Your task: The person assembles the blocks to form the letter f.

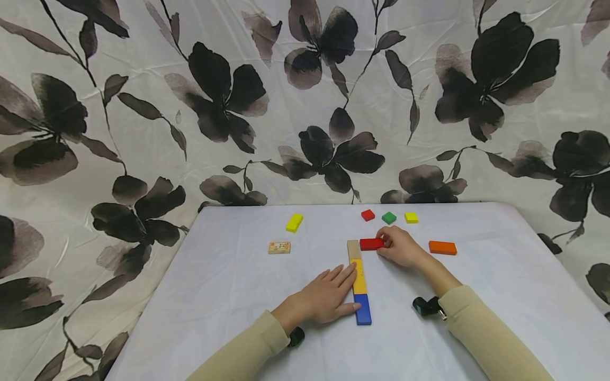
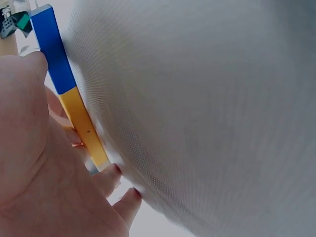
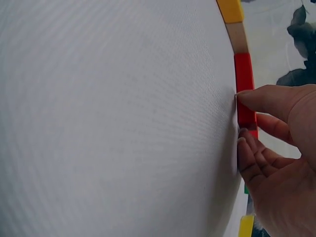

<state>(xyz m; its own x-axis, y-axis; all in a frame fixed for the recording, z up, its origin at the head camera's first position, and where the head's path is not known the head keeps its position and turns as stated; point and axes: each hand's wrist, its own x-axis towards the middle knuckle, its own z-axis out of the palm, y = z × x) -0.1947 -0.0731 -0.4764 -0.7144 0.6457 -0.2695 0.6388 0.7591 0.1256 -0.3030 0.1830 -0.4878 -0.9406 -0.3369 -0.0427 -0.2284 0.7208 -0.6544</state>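
Three blocks stand end to end in a line: a blue block (image 1: 363,310) nearest, a yellow-orange block (image 1: 358,277), then a plain wood block (image 1: 353,249). My left hand (image 1: 328,296) lies along this line with fingers extended, fingertips at the yellow-orange block and thumb at the blue one. In the left wrist view the thumb meets the side of the blue block (image 2: 53,52). My right hand (image 1: 402,246) pinches the right end of a red block (image 1: 369,244), set crosswise with its left end right at the wood block. The right wrist view shows thumb and fingers on the red block (image 3: 244,74).
Behind the right hand sit a small red block (image 1: 367,215), a green block (image 1: 388,217) and a small yellow block (image 1: 411,217). An orange block (image 1: 442,247) lies to the right. Leftward are a yellow block (image 1: 294,223) and a printed wood block (image 1: 279,247). Floral cloth (image 1: 276,116) hangs behind.
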